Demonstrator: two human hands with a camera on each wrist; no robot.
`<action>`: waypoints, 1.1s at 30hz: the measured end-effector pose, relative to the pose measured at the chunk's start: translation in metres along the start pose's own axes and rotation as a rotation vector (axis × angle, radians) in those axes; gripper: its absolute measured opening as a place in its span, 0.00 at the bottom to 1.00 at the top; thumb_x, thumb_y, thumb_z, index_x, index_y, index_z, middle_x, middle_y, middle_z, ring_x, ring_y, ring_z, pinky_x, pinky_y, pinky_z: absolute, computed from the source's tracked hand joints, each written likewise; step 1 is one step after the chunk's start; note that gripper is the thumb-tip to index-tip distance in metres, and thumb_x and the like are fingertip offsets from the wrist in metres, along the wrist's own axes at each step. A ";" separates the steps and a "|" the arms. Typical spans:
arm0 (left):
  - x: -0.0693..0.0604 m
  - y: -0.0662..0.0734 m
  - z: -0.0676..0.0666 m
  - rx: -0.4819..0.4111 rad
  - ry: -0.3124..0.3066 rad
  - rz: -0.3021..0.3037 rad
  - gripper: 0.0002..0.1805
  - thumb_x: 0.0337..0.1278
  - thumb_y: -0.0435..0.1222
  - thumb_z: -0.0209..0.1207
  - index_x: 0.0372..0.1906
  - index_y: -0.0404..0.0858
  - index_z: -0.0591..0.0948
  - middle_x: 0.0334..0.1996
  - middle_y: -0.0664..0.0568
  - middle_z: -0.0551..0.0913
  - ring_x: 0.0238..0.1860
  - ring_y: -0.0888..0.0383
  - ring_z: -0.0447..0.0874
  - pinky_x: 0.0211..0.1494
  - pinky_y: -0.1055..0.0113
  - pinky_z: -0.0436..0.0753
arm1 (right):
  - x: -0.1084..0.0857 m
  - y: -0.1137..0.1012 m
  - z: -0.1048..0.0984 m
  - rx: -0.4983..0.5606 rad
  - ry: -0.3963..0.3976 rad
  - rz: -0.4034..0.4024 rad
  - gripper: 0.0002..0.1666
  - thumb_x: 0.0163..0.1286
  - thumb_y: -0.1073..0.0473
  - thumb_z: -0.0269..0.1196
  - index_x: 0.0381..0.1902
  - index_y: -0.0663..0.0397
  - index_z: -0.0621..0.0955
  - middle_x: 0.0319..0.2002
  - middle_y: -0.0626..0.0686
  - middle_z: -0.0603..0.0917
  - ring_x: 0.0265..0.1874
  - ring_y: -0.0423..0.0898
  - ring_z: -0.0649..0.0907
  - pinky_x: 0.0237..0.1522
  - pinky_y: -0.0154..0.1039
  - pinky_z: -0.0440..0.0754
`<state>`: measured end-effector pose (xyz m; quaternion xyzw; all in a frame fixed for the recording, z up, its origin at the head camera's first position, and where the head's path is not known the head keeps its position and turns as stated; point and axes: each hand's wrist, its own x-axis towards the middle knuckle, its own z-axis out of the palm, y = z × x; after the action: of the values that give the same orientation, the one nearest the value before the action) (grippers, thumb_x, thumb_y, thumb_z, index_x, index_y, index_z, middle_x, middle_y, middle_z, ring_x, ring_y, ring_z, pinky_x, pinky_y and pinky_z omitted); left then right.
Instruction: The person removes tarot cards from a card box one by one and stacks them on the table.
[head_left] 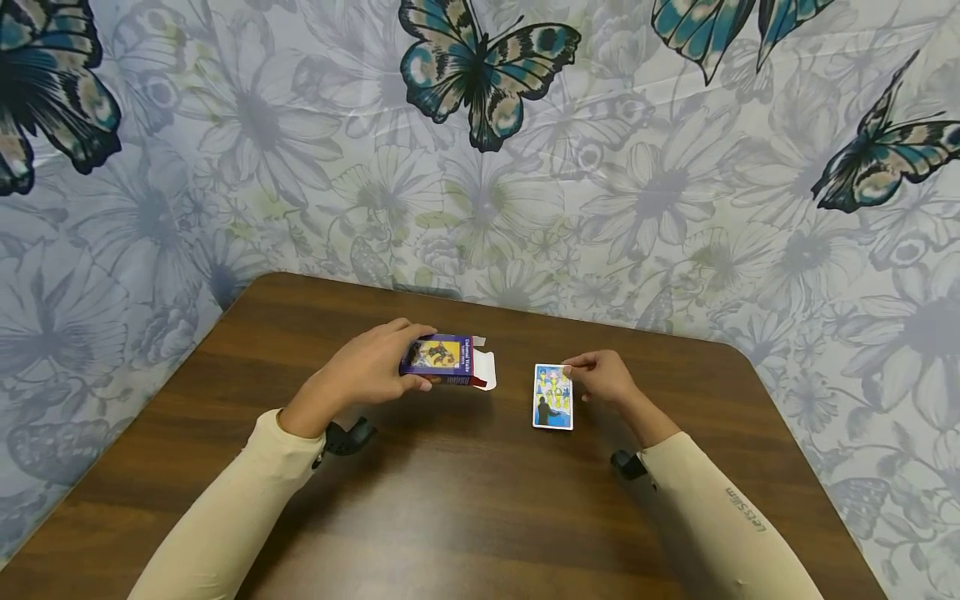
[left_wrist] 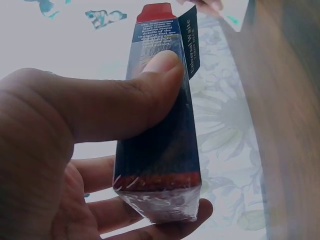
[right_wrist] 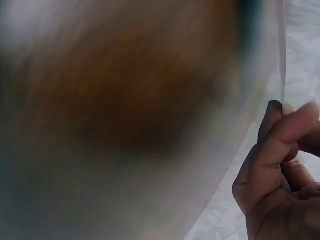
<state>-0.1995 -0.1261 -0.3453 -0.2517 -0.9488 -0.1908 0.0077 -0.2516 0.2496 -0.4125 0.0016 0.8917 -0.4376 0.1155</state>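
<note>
My left hand (head_left: 372, 363) grips a purple tarot card box (head_left: 438, 358) on the left of the table, with the box's open white flap (head_left: 486, 370) facing right. In the left wrist view the thumb presses the dark side of the box (left_wrist: 157, 150), and fingers curl behind it. To the right, a white-edged tarot card (head_left: 553, 408) shows yellow cups and a dark figure on blue. My right hand (head_left: 602, 377) pinches that card near its upper right corner. Whether one card or several lie there is hard to tell. A large blur covers much of the right wrist view.
Both hands are over a brown wooden table (head_left: 465, 517) with rounded far corners. Behind it hangs a pale floral cloth (head_left: 480, 225) with printed butterflies (head_left: 487, 71). Dark straps (head_left: 348, 437) sit at the wrists, below cream sleeves.
</note>
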 end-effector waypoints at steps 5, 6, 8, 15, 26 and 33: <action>0.000 -0.001 0.002 -0.001 -0.003 0.002 0.41 0.48 0.48 0.73 0.68 0.42 0.71 0.52 0.48 0.79 0.48 0.53 0.78 0.53 0.53 0.78 | 0.009 0.007 0.006 -0.103 -0.012 0.038 0.14 0.70 0.60 0.63 0.46 0.65 0.85 0.45 0.63 0.85 0.28 0.45 0.84 0.28 0.38 0.85; 0.000 -0.001 0.003 -0.003 -0.003 0.001 0.41 0.48 0.48 0.73 0.68 0.42 0.71 0.52 0.48 0.79 0.49 0.53 0.78 0.54 0.53 0.77 | 0.010 0.007 0.007 -0.119 -0.014 0.042 0.13 0.70 0.61 0.63 0.46 0.66 0.85 0.45 0.64 0.85 0.28 0.45 0.84 0.27 0.38 0.85; 0.000 -0.001 0.003 -0.003 -0.001 -0.001 0.41 0.47 0.48 0.73 0.68 0.42 0.71 0.52 0.48 0.79 0.49 0.53 0.77 0.54 0.53 0.78 | 0.012 0.006 0.008 -0.156 -0.008 0.053 0.11 0.69 0.62 0.63 0.44 0.66 0.85 0.44 0.64 0.85 0.25 0.45 0.84 0.26 0.37 0.85; 0.001 -0.002 0.003 -0.004 -0.002 -0.003 0.42 0.47 0.48 0.73 0.68 0.41 0.71 0.53 0.48 0.78 0.48 0.53 0.77 0.54 0.53 0.77 | 0.023 0.004 0.014 -0.269 0.014 0.048 0.09 0.65 0.64 0.65 0.39 0.66 0.84 0.40 0.65 0.84 0.20 0.45 0.85 0.22 0.38 0.84; 0.003 -0.006 0.008 -0.016 -0.015 -0.005 0.42 0.48 0.47 0.73 0.68 0.41 0.70 0.53 0.48 0.78 0.48 0.53 0.77 0.54 0.52 0.77 | -0.010 -0.041 0.048 0.183 -0.003 -0.226 0.15 0.74 0.58 0.58 0.49 0.66 0.80 0.32 0.58 0.82 0.12 0.43 0.72 0.16 0.40 0.78; 0.003 -0.003 0.007 -0.039 -0.026 -0.020 0.41 0.50 0.46 0.72 0.69 0.41 0.69 0.55 0.47 0.77 0.50 0.53 0.76 0.57 0.52 0.77 | -0.030 -0.078 0.084 0.503 -0.229 -0.135 0.16 0.72 0.56 0.61 0.46 0.66 0.78 0.27 0.49 0.83 0.16 0.39 0.71 0.14 0.31 0.73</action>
<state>-0.2032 -0.1247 -0.3526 -0.2451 -0.9473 -0.2062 -0.0116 -0.2131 0.1384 -0.3948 -0.0788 0.7343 -0.6491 0.1822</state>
